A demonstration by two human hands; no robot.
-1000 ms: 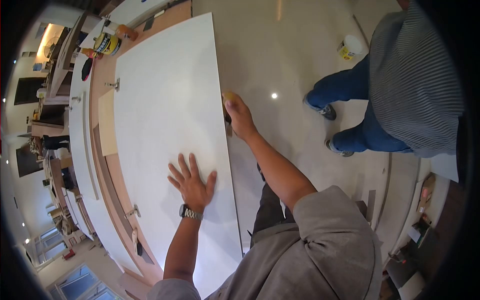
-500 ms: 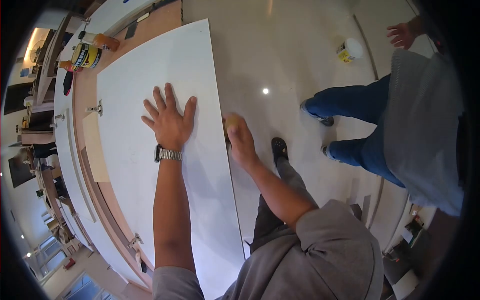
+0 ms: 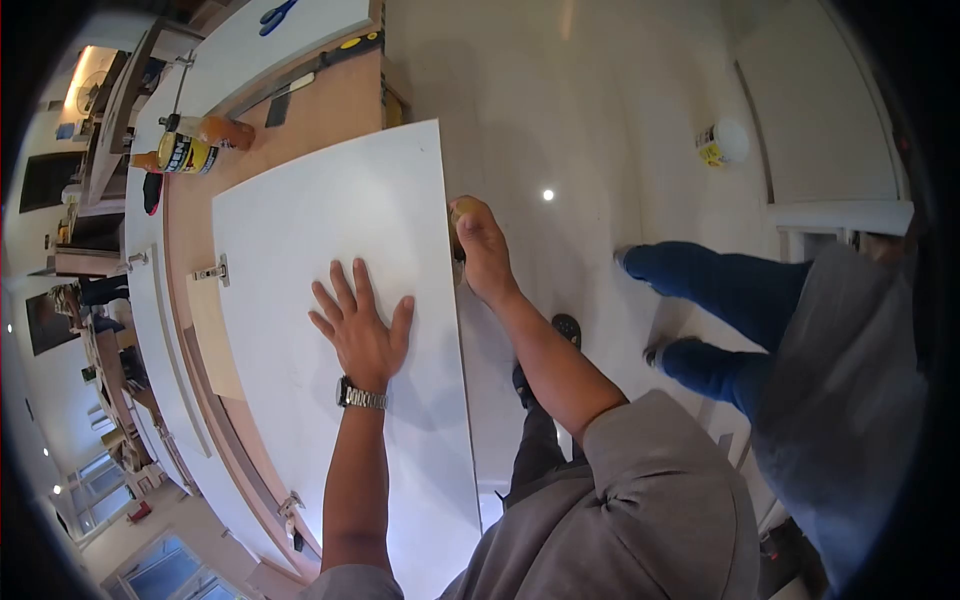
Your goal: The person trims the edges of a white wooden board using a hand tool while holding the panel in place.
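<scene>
A white cabinet door (image 3: 290,220) with metal hinges on its left side lies flat on the workbench. My left hand (image 3: 368,330), with a metal-band watch (image 3: 362,394) at the wrist, rests palm down on the door, fingers spread. At the door's right edge, near the far corner, my right hand (image 3: 484,250) is closed around a small yellowish-tan block (image 3: 462,207). The block is mostly covered by the fingers and seems to touch the edge; its exact kind is unclear.
Beyond the door, the wooden bench (image 3: 330,105) bears a yellow-and-black can (image 3: 185,153), an orange bottle (image 3: 225,132) and blue-handled scissors (image 3: 277,16). A white bucket (image 3: 724,143) stands on the floor. Another person in jeans (image 3: 710,280) stands at the right.
My right hand has slid along the door's edge toward the far corner. The left hand stays at about the same place on the door. The view has shifted, and the other person's hand has left it.
</scene>
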